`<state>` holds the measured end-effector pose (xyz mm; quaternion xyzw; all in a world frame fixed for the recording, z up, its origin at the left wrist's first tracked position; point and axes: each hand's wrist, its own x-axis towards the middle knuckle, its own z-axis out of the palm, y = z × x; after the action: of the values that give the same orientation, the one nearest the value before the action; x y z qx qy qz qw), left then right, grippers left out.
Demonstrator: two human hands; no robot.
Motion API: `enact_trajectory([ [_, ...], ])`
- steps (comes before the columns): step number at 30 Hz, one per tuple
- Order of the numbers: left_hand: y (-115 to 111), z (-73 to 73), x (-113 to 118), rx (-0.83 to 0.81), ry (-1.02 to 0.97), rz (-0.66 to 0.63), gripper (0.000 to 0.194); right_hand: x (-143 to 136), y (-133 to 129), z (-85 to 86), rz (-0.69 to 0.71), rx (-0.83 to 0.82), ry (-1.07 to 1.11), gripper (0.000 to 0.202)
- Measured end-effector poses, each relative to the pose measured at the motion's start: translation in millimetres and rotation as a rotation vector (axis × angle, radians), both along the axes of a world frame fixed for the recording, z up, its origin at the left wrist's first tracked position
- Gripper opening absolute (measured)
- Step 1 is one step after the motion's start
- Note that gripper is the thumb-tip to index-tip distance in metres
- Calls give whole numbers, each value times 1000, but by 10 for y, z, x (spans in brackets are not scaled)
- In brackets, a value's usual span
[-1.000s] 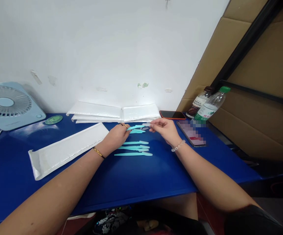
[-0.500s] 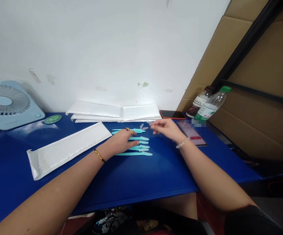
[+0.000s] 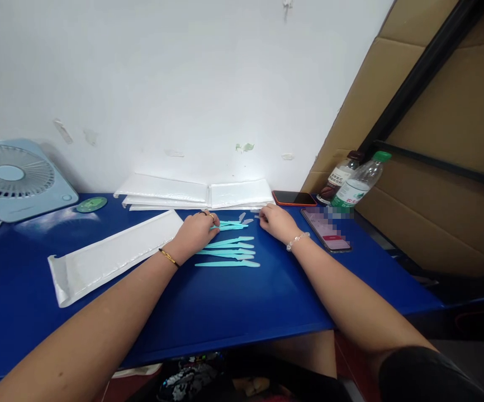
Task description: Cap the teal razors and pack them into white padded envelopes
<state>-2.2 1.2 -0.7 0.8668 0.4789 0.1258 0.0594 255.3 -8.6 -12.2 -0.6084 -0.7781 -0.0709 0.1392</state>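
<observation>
Several turquoise eyebrow razors [image 3: 229, 253] lie side by side on the blue table, heads to the right. My left hand [image 3: 200, 230] is closed at the handle ends of the farther razors [image 3: 234, 225], its fingertips pinched on one of them. Small clear plastic blade caps [image 3: 246, 221] are scattered just beyond the razor heads. Over the rightmost of these caps, my right hand [image 3: 276, 221] rests with its fingers curled together. What lies between those fingertips is hidden.
White bubble mailers [image 3: 166, 188] are stacked against the wall, and one mailer [image 3: 116, 254] lies at the left. A fan [image 3: 19, 178] and green disc [image 3: 91, 204] stand further left. Two phones [image 3: 294, 197] and bottles [image 3: 363, 181] are at the right.
My left hand has drawn back leftward and its fingers have closed, uncovering more of the nearer razors. My right hand has shifted slightly left and curled at the clear caps.
</observation>
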Motion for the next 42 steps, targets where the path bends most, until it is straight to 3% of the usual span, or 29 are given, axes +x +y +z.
enact_trajectory([
  [3,25,-17,-15,-49,-53,8,18,8,-36,7,-5,20,55,10],
  [7,52,-31,-28,-62,-68,-8,15,74,-81,11,37,-27,386,13],
  [11,48,-20,-32,-109,-82,-1,15,100,-119,19,138,-185,762,21],
  [17,77,-41,-67,-166,-165,12,13,19,-136,17,121,-410,1149,22],
  [29,86,-19,-54,-308,-309,15,27,-8,-124,-35,168,-442,1227,26],
  [36,81,13,-72,-311,-320,30,30,-1,-139,12,156,-399,1266,27],
  [42,47,51,-40,-348,-348,21,31,-53,-162,9,224,-467,1259,28],
])
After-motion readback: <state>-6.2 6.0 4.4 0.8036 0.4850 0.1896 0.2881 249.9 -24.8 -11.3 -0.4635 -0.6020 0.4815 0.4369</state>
